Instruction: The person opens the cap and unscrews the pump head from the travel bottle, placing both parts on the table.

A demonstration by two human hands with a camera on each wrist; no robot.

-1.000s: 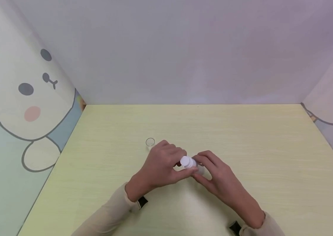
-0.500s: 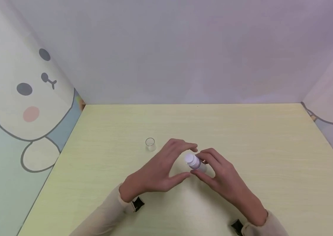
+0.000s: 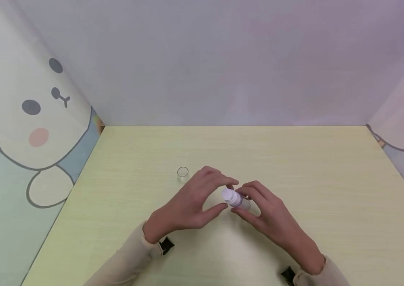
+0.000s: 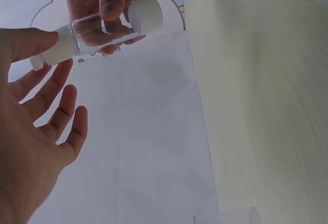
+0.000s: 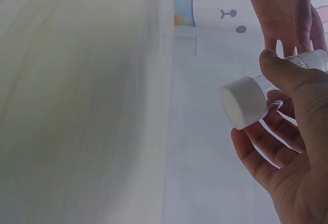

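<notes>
My right hand holds a small clear bottle between thumb and fingers, tilted and raised off the table. Its white base sticks out past my right fingers in the right wrist view. The white, stepped cap points toward my left hand. My left thumb lies on one side of this cap, with fingertips at its other side, in a light pinch. The outer fingers of that hand stand loosely bent, away from the bottle. A small clear glass cup stands on the table beyond my left hand.
A pale wooden table spreads under both hands, with a plain grey wall panel at its back edge. Side panels printed with cartoon animals border it. Both beige sleeves carry dark wrist devices.
My left thumb and fingers came off the cap and spread, then drew in around it again. The right hand keeps its grip, with the bottle nearly in the same place.
</notes>
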